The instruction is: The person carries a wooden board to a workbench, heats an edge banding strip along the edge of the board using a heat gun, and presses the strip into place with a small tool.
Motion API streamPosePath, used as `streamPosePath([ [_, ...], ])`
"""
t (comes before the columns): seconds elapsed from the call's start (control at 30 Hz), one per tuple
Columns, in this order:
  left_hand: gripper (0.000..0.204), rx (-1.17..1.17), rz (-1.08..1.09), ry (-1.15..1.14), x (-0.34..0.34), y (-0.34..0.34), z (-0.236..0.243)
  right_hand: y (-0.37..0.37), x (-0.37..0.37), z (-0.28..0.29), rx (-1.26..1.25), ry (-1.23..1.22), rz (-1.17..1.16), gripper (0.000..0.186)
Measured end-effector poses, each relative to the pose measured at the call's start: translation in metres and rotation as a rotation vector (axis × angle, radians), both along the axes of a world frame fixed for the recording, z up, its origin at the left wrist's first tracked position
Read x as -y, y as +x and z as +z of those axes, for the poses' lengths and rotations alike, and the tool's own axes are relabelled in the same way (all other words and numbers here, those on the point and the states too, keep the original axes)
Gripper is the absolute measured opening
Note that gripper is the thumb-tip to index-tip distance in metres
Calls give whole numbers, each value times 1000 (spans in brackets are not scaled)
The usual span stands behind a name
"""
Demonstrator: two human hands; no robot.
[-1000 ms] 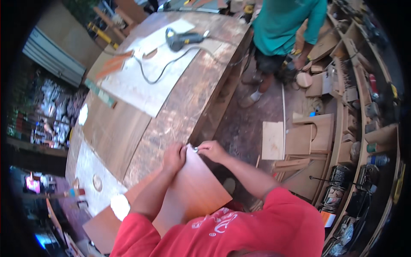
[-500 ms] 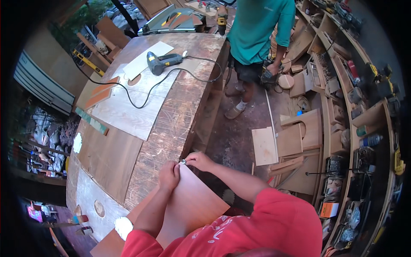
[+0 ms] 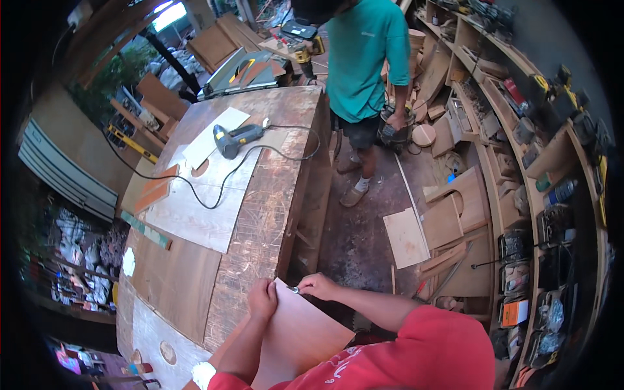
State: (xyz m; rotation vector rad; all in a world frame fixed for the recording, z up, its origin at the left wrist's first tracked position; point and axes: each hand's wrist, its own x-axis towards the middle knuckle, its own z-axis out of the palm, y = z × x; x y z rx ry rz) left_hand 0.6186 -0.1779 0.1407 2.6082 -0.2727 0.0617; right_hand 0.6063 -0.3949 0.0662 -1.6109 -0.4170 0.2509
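A thin pinkish-brown wood panel (image 3: 302, 331) leans in front of me with one corner raised at the bench's near edge. My left hand (image 3: 262, 299) is closed on the panel's left edge just below that corner. My right hand (image 3: 318, 286) is closed in a pinch at the panel's right edge. Its fingers hold a small pale, shiny piece (image 3: 295, 290) against this edge, too small to name. The panel's lower part disappears behind my left forearm and red shirt.
The scratched workbench (image 3: 260, 227) carries a grey corded heat gun (image 3: 227, 140), flat boards and a green strip (image 3: 153, 234). A co-worker in a teal shirt (image 3: 361, 58) stands beyond it, holding a power tool (image 3: 395, 133). Offcuts (image 3: 406, 237) lie by the loaded shelves (image 3: 556, 156) at right.
My right hand has slid the small shiny piece along the panel's right edge, away from the corner and my left hand. My view has shifted; the co-worker's head now shows.
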Motion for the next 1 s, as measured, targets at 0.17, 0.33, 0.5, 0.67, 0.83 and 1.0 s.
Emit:
streamPosePath([
  [0.17, 15, 59, -15, 8, -4, 0, -8, -30, 24, 4, 32, -103, 58, 16],
  [0.33, 15, 17, -10, 18, 1, 1, -5, -43, 34, -9, 15, -49, 57, 14],
  [0.5, 14, 7, -23, -21, -2, 1, -3, -9, 11, 12, 29, -43, 25, 17],
  [0.67, 14, 19, -20, -12, -3, 2, -4, -61, 46, 8, -21, 5, 87, 14],
  [0.83, 15, 2, 9, -10, 6, 2, 6, -26, 24, 3, 28, -52, 27, 14],
  [1.0, 17, 32, -34, 6, -5, 5, -11, -34, 24, 1, 47, -25, 19, 12],
])
